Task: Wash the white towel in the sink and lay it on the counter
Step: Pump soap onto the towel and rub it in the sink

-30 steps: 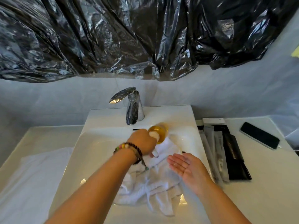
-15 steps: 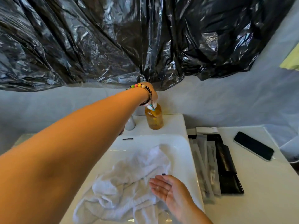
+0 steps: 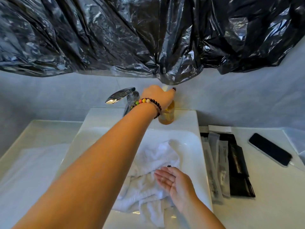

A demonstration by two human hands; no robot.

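A crumpled white towel (image 3: 153,164) lies in the white sink basin (image 3: 189,139). My right hand (image 3: 173,180) hovers palm up with straight fingers over the towel's right part. My left hand (image 3: 156,95) reaches to the back ledge of the sink and grips the white pump top of an amber soap bottle (image 3: 167,115) that stands upright on the ledge. My left arm crosses the basin and hides part of the towel.
A chrome faucet (image 3: 122,96) stands left of the bottle. A second white cloth (image 3: 31,169) lies on the counter left of the sink. Black and grey sachets (image 3: 231,162) and a black phone (image 3: 270,149) lie on the right counter. Black plastic sheeting (image 3: 148,33) hangs above.
My left hand carried the soap bottle from over the towel to the back ledge and set it upright there. My right hand stayed palm up over the towel.
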